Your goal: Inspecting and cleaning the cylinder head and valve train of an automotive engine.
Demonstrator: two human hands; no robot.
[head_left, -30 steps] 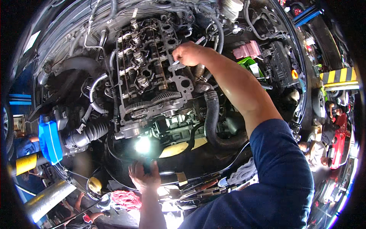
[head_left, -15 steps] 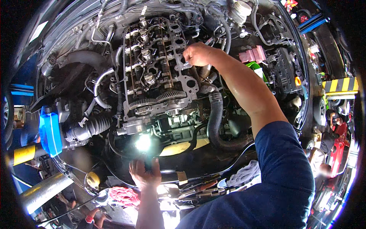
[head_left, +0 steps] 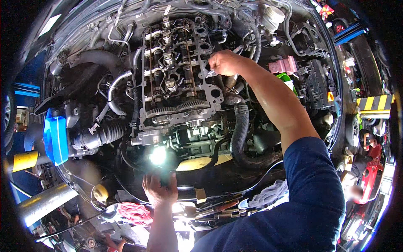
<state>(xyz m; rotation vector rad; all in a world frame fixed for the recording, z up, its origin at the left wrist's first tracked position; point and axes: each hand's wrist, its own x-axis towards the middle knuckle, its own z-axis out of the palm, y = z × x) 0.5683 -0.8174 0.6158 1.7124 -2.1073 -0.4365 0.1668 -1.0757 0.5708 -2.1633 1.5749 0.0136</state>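
Note:
An opened engine [head_left: 168, 84] with exposed camshafts and two gears [head_left: 176, 108] fills the middle. My right hand [head_left: 224, 63] is closed at the right edge of the cylinder head, with a small silvery thing at its fingertips, too hidden to name. Low in the middle, my left hand [head_left: 160, 189] grips a dark work light whose bright lamp [head_left: 158, 155] shines just below the front of the engine. A thick black hose [head_left: 241, 134] curves down below my right forearm.
A blue jug [head_left: 56, 138] stands at the left. A pink cloth [head_left: 282, 64] lies right of the engine. Red rags [head_left: 134, 213] and tools [head_left: 216, 208] lie along the front edge. Striped lift arms [head_left: 373, 105], a red car [head_left: 369, 172] and other people [head_left: 354, 180] show at the edges.
The view has shifted, so the engine and my right hand sit farther right in the picture. My right hand stays at the same part of the head; my left hand stays behind the lamp.

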